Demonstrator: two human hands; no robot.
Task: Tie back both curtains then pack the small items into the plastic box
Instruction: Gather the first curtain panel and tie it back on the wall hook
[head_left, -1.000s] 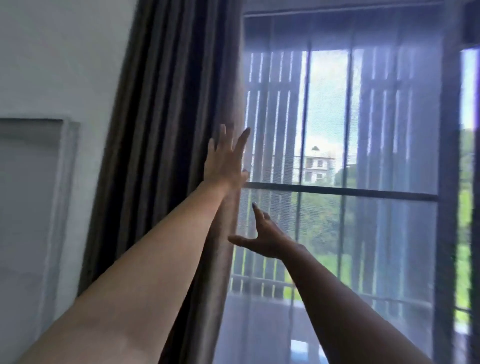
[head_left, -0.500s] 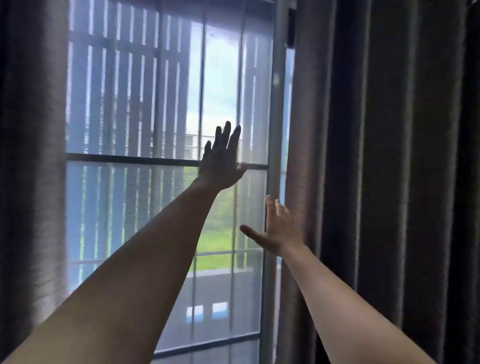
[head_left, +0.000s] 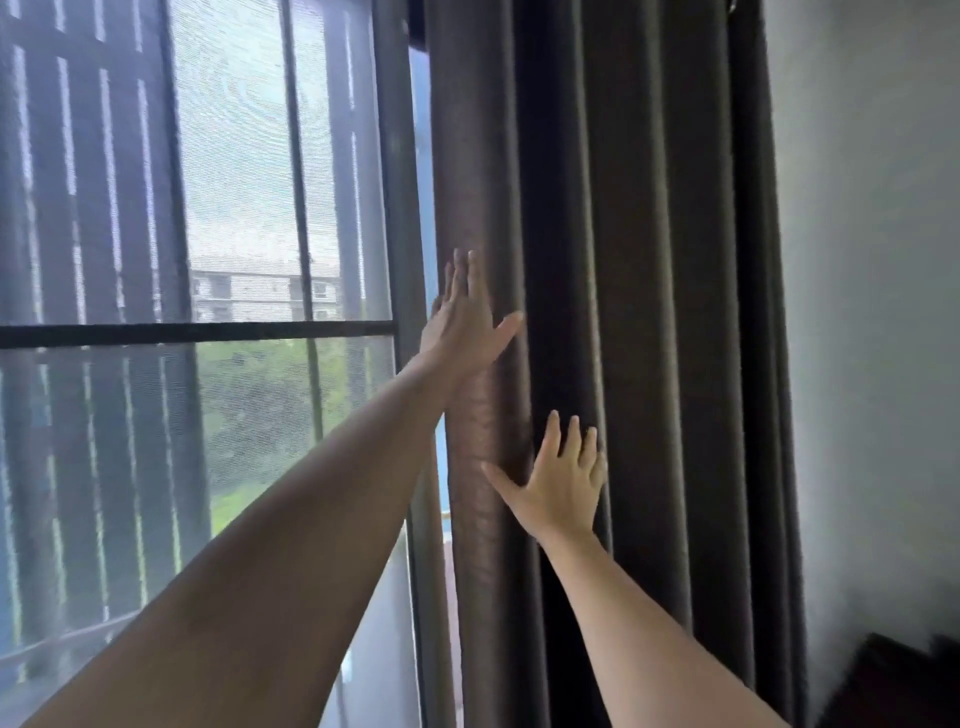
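Observation:
A dark brown pleated curtain (head_left: 649, 312) hangs on the right side of the window, gathered in folds next to the wall. My left hand (head_left: 465, 317) reaches up with straight fingers and lies flat against the curtain's left edge. Lower down, my right hand (head_left: 558, 483) is spread wide with its palm against the curtain's folds. Neither hand holds anything. No tie-back, small items or plastic box are in view.
A tall window (head_left: 218, 332) with dark frames and a sheer screen fills the left. A grey wall (head_left: 872, 312) stands right of the curtain. A dark piece of furniture (head_left: 893, 686) shows at the bottom right corner.
The view swung from the left curtain across the window to the right curtain. Both outstretched hands moved with it and now touch the right curtain's edge.

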